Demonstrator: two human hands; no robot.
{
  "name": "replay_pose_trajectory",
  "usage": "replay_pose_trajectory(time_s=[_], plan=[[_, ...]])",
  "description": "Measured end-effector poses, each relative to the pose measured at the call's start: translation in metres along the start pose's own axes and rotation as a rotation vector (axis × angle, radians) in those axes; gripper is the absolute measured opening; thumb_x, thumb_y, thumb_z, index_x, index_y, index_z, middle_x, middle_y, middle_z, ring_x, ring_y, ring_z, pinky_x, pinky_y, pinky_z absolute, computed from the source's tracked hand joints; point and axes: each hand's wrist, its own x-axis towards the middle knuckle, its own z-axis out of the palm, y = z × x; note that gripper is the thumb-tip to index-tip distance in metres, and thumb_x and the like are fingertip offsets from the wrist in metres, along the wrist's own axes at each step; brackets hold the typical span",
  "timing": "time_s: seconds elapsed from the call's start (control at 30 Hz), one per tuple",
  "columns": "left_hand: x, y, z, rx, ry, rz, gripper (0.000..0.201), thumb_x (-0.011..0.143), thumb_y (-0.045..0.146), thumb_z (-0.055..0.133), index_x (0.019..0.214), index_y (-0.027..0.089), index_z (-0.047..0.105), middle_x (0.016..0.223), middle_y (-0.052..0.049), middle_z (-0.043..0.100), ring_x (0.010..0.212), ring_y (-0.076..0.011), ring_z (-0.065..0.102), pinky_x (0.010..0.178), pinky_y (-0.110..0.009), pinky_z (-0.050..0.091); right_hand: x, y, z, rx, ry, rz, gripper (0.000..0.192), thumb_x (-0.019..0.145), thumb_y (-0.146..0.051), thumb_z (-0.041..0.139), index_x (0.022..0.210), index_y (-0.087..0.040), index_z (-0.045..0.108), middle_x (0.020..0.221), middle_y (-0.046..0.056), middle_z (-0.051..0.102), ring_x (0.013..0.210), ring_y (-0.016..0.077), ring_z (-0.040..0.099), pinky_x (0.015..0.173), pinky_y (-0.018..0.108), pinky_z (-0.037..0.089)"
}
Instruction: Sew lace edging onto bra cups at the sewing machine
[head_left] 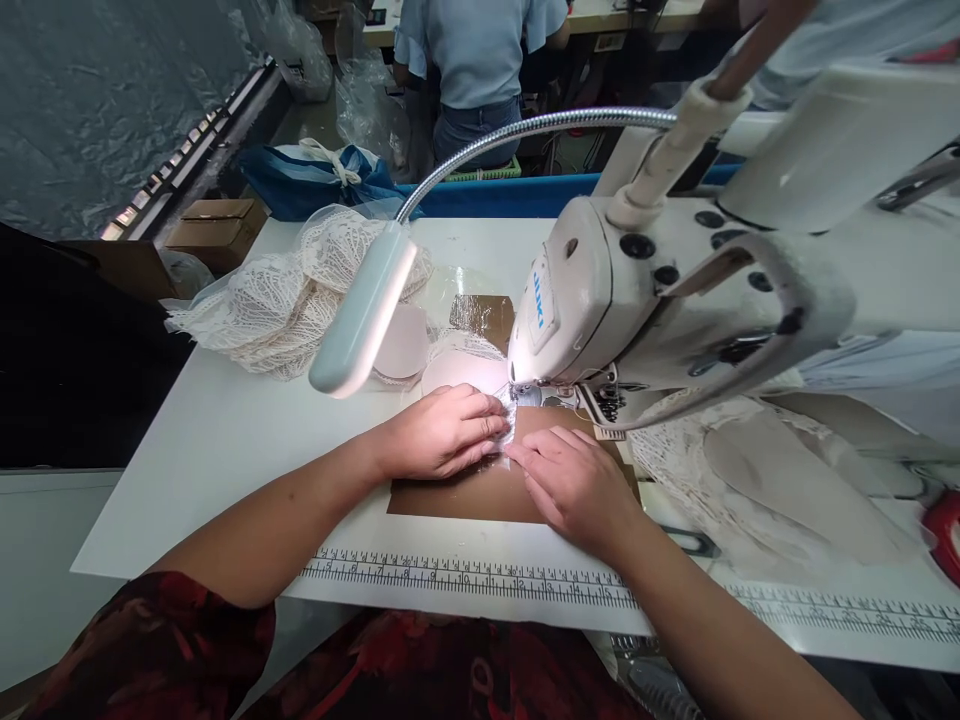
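Observation:
A pale bra cup with white lace (466, 368) lies under the sewing machine's needle area. My left hand (448, 432) rests over the lace edge, its fingers together and curled down on it, hiding part of the cup. Close by on the right, my right hand (576, 482) has thumb and index finger at the near end of the same lace strip. Both hands are just in front of the presser foot (514, 392) of the white sewing machine (570, 290). Brown sheeting (465, 500) covers the table beneath them.
A lit lamp (364, 310) on a bendy metal neck hangs left of the machine. Lace pieces (277, 300) are heaped at the back left; more lace cups (780, 470) lie right. A ruler tape (465, 578) runs along the front edge. Someone in a blue top (480, 50) sits beyond.

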Motion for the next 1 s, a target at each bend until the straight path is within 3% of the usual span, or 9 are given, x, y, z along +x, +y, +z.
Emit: replay_pose_trajectory(time_s=[0.23, 0.6, 1.0], plan=[[0.004, 0.0, 0.003, 0.12, -0.048, -0.042, 0.039, 0.097, 0.028, 0.041, 0.127, 0.009, 0.057, 0.132, -0.015, 0.057, 0.097, -0.0239, 0.055, 0.085, -0.038, 0.049, -0.001, 0.0, 0.0, 0.037, -0.01, 0.025, 0.028, 0.084, -0.011, 0.049, 0.105, -0.015, 0.067, 0.085, 0.005, 0.066, 0.076, 0.0194, 0.051, 0.067, 0.031, 0.032], [0.01, -0.002, 0.0, 0.172, -0.081, -0.031, 0.039, 0.098, 0.028, 0.041, 0.127, 0.009, 0.057, 0.13, -0.016, 0.057, 0.096, -0.0231, 0.055, 0.084, -0.037, 0.047, 0.0, 0.001, 0.0, 0.021, -0.017, 0.07, 0.028, 0.085, -0.01, 0.046, 0.103, -0.016, 0.067, 0.085, 0.005, 0.067, 0.073, 0.0174, 0.052, 0.068, 0.03, 0.033], [0.009, -0.005, 0.0, 0.214, -0.089, -0.042, 0.036, 0.098, 0.025, 0.039, 0.127, 0.014, 0.057, 0.131, -0.013, 0.058, 0.104, -0.0237, 0.054, 0.086, -0.038, 0.043, 0.009, 0.002, 0.004, -0.166, 0.019, 0.199, 0.036, 0.088, -0.01, 0.044, 0.113, -0.02, 0.068, 0.087, 0.005, 0.069, 0.083, 0.0205, 0.055, 0.068, 0.03, 0.035]])
